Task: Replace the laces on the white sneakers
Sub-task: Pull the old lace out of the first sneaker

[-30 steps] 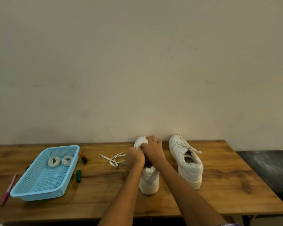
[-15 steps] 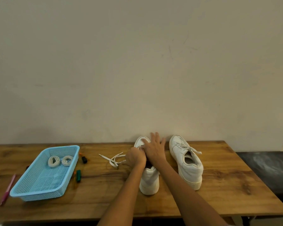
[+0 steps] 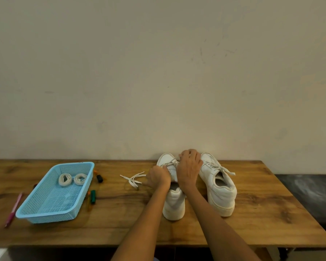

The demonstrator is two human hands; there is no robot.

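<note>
The left sneaker [image 3: 172, 187] stands on the worktop [image 3: 120, 219], heel toward the person, so the eyelets face up; the left hand [image 3: 157, 177] steadies its side with curled fingers, though what they hold cannot be told. The right hand [image 3: 189, 169] pinches the old lace [image 3: 170, 163] near the toe, apparently to draw it out, while the coils [image 3: 72, 179] wait in the basket [image 3: 45, 213].

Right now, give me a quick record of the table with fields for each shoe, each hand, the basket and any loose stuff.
near sneaker: left sneaker, heel toward the camera, lace partly threaded
other sneaker: right sneaker, beside it, laced
left hand: left hand grips the lace at the shoe's left side
right hand: right hand pinches the lace near the toe
basket: blue basket holding two coiled laces
loose: lace ends, pink pen, markers
surface: wooden table
</note>
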